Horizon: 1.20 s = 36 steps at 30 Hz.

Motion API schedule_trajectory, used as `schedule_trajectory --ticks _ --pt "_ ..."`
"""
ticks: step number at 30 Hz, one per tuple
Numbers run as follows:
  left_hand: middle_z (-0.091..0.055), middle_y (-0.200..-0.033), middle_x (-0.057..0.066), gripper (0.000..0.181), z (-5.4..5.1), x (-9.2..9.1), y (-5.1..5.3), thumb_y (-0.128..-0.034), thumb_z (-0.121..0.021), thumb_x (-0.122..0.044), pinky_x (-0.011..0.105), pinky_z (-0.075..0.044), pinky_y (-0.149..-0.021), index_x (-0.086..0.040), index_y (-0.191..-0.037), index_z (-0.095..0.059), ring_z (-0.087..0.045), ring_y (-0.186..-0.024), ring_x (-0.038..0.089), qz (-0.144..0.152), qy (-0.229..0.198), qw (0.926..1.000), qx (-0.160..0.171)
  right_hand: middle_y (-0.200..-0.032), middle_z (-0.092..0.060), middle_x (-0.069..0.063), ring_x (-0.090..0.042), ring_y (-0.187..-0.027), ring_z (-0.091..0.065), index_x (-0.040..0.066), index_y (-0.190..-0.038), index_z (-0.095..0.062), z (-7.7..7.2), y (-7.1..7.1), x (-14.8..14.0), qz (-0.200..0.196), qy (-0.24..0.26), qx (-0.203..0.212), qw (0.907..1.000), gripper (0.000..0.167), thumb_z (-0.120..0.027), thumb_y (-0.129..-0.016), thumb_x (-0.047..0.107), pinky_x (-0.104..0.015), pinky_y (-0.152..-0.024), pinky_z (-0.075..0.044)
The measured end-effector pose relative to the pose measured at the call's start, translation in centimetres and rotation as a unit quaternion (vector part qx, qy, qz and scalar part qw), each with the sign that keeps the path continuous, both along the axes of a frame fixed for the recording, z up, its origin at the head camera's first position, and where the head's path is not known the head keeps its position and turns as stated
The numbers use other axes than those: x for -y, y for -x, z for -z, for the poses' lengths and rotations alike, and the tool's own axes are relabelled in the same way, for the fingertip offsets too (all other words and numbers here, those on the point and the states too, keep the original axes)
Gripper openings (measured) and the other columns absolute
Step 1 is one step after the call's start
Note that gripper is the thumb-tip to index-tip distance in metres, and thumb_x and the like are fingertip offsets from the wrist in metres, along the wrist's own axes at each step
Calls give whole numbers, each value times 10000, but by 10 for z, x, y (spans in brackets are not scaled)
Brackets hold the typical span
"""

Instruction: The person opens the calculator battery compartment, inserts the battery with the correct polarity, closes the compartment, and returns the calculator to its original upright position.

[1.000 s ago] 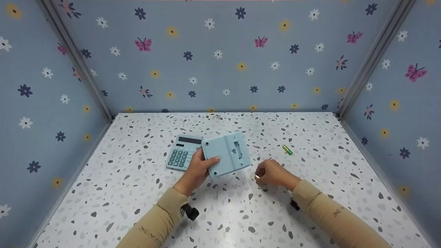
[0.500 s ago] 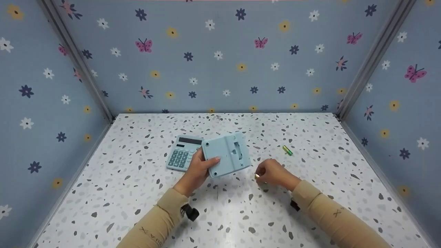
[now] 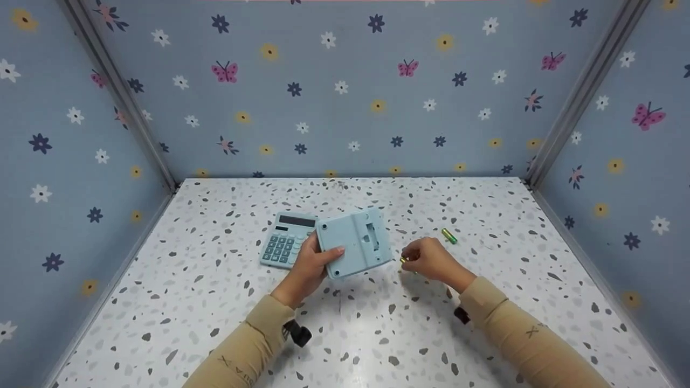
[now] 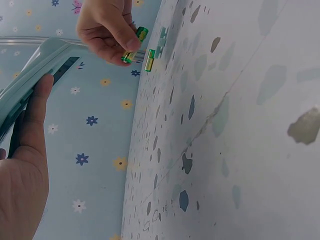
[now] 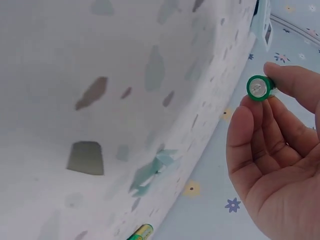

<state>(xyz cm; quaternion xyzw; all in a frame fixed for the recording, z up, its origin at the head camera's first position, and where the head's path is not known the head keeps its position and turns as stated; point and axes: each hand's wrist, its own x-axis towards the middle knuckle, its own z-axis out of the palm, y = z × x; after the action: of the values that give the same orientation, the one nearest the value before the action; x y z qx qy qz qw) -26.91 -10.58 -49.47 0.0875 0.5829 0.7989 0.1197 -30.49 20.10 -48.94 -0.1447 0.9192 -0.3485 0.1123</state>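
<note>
My left hand (image 3: 308, 264) grips a pale blue calculator (image 3: 353, 242) with its back up, thumb across the back. An uncovered battery slot shows near its right side. To the right, my right hand (image 3: 434, 261) pinches a small green-and-gold battery (image 5: 258, 88) between thumb and fingertips, its flat silver end showing in the right wrist view. The held battery is just apart from the calculator's lower right corner. A second battery (image 3: 449, 236) lies on the table beyond my right hand.
Another pale blue calculator (image 3: 280, 242) lies keys up on the speckled table (image 3: 345, 334), partly behind my left hand. A small teal plastic piece (image 5: 155, 170) rests on the table near the loose battery. Flower-patterned panels (image 3: 345, 97) enclose the back and sides.
My right hand has risen slightly and moved a little away from me with the battery pinched in it. The left hand and its calculator have stayed nearly still.
</note>
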Motion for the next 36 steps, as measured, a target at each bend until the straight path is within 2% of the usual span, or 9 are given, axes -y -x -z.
schedule_trajectory --ticks 8,14,20,26,33,36 --pt "-503 -1602 215 709 0 -1 0 -1039 -657 -55 441 -579 -1132 -74 -1660 -317 -633 -1343 264 3 7 10000 -11 -915 -764 -91 -172 -775 -605 -16 -1121 -818 -14 0 -1 152 174 -368 9991 185 -794 -963 78 -290 -680 -531" --pt "-545 -1556 189 682 1 -2 0 -1036 -637 -26 406 -603 -1091 -57 -1646 -334 -660 -1289 225 -42 -22 10000 -36 -978 -790 -96 -174 -845 -686 17 -1132 -820 -23 -3 0 426 403 -554 9967 188 -803 -964 98 -310 -741 -602" --pt "-602 -1487 150 648 0 -4 0 -1031 -620 9 380 -620 -1056 -30 -1622 -358 -688 -1236 193 -104 -60 9999 -11 -983 -796 -132 -182 -845 -711 4 -1131 -816 -30 -6 -1 365 781 -817 9929 186 -799 -961 76 -317 -744 -608" --pt "-554 -1553 190 664 0 -4 0 -1040 -632 -14 398 -604 -1091 -34 -1636 -341 -665 -1293 219 -38 -9 10000 -28 -951 -787 -124 -177 -818 -702 -1 -1126 -810 -38 -8 1 390 858 -950 9910 173 -801 -965 63 -316 -737 -593" --pt "-532 -1582 205 672 1 -4 1 -1041 -640 -17 408 -593 -1110 -36 -1641 -338 -651 -1326 234 4 -19 10000 -18 -959 -797 -143 -199 -826 -720 -13 -1120 -801 -44 -11 3 382 881 -1377 9858 170 -806 -964 55 -332 -748 -608" --pt "-524 -1592 211 682 1 -4 1 -1039 -645 -22 416 -590 -1117 -42 -1646 -336 -646 -1336 244 -5 -6 10000 1 -967 -799 -148 -199 -828 -720 -17 -1126 -798 -45 -12 3 394 939 -1466 9839 176 -805 -964 51 -301 -741 -602"
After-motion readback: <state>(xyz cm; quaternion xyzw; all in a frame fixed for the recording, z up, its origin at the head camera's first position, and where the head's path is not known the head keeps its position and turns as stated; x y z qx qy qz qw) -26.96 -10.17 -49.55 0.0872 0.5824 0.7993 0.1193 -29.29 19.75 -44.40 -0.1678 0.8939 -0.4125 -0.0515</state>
